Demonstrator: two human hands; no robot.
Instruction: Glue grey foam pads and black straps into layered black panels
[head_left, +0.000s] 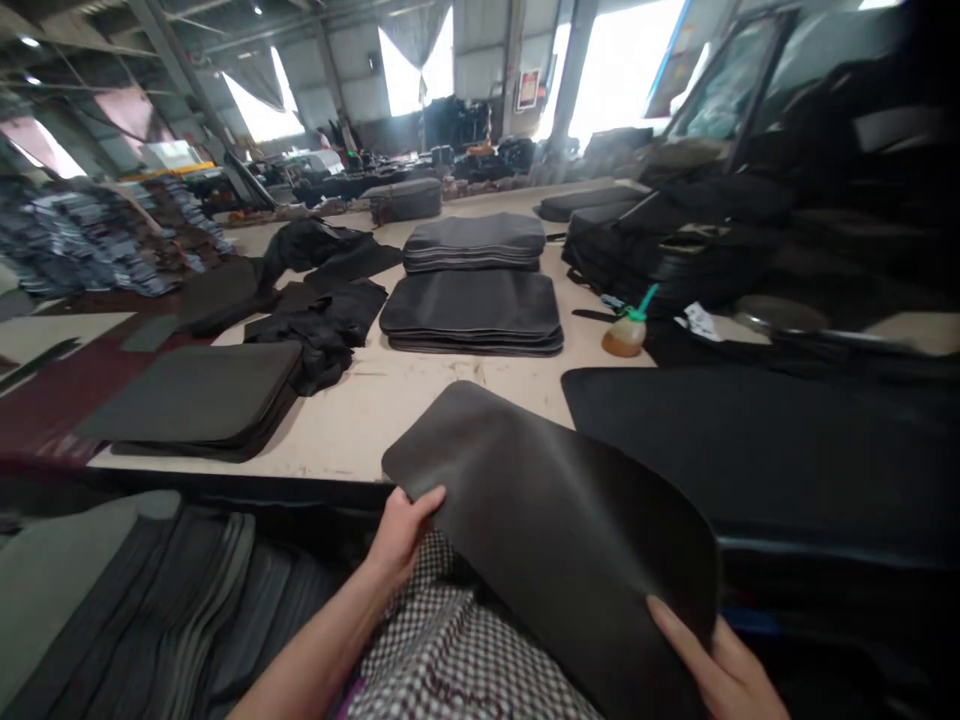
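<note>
A large black sheet with rounded corners (540, 510) is held up at a slant over the table's front edge, bent along its length. My left hand (405, 525) pinches its near left edge, thumb on top and fingers hidden beneath. At its lower right end my right hand (712, 655) grips it, the thumb lying on the surface and the other fingers round the edge. Beyond the sheet, two stacks of similar dark pieces, a nearer one (472, 305) and a farther one (476, 238), rest on the pale table (345, 420).
Left on the table are another dark stack (202, 395) and crumpled black material (322, 330). A glue bottle with a green nozzle (626, 330) stands to the right, near a flat black sheet (787, 440). More stacked pieces (172, 590) sit low at the left.
</note>
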